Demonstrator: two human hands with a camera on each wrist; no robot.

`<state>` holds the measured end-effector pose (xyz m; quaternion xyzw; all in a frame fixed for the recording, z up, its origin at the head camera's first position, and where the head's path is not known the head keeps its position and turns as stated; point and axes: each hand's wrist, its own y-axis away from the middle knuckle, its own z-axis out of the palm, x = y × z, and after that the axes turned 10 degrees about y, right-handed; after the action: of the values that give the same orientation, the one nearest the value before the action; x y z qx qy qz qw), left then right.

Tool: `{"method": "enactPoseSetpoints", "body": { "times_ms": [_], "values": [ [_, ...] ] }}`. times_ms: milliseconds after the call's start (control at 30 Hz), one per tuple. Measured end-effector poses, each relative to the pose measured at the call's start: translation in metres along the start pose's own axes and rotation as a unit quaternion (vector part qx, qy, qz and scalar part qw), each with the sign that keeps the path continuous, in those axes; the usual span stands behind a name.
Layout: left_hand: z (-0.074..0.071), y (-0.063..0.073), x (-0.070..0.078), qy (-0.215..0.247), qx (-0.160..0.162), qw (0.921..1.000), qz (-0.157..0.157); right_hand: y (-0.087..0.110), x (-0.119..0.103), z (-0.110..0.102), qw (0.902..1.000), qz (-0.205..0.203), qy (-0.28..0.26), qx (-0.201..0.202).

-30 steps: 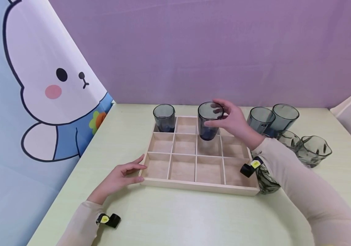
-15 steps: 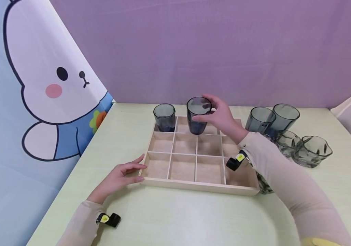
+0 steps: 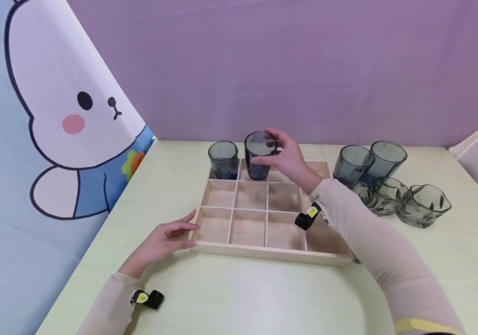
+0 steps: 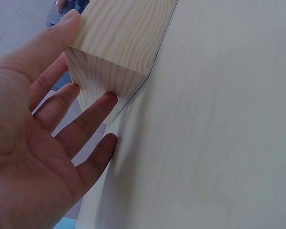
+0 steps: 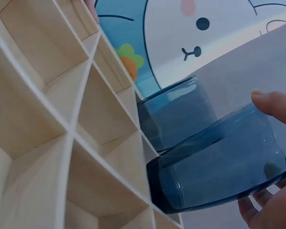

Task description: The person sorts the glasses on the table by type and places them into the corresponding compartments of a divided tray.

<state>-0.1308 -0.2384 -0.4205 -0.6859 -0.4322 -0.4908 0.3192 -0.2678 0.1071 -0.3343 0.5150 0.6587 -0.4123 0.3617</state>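
My right hand (image 3: 290, 160) grips a tall blue-grey glass tumbler (image 3: 260, 163), thumb on one side and fingers round the other. The tumbler's base is at the second compartment of the back row in the wooden divided tray (image 3: 272, 253). In the right wrist view, the held tumbler (image 5: 219, 157) leans past a matching tumbler (image 5: 176, 114). That other tumbler (image 3: 224, 163) stands in the back left compartment. My left hand (image 3: 159, 242) touches the tray's front left corner with its fingers extended. The left wrist view shows fingertips (image 4: 109, 98) against the tray's wooden side.
To the tray's right stand two more tall tumblers (image 3: 353, 165), (image 3: 387, 160) and several short wavy-rimmed glasses (image 3: 425, 207). My right forearm hides part of the tray's right side. A purple backdrop (image 3: 285, 70) rises behind the table (image 3: 239, 298).
My right hand has carried the tumbler leftward across the tray's back row, then lowered its base slightly toward the second compartment. The left hand stays at the corner.
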Motion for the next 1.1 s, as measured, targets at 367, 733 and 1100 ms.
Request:
{"method": "enactPoseSetpoints", "body": {
  "times_ms": [367,733,1100],
  "values": [
    [0.001,-0.001,0.000,0.008,-0.002,1.0000,-0.002,-0.001,0.017,0.011,0.9993,-0.010,0.028,-0.024],
    [0.000,-0.002,-0.002,0.011,-0.006,0.9999,0.002,-0.010,0.028,0.013,0.9966,-0.015,0.061,-0.053],
    [-0.001,-0.002,-0.003,0.020,-0.006,0.9998,0.007,-0.016,0.027,0.013,0.9930,-0.003,0.065,-0.099]
  ]
}}
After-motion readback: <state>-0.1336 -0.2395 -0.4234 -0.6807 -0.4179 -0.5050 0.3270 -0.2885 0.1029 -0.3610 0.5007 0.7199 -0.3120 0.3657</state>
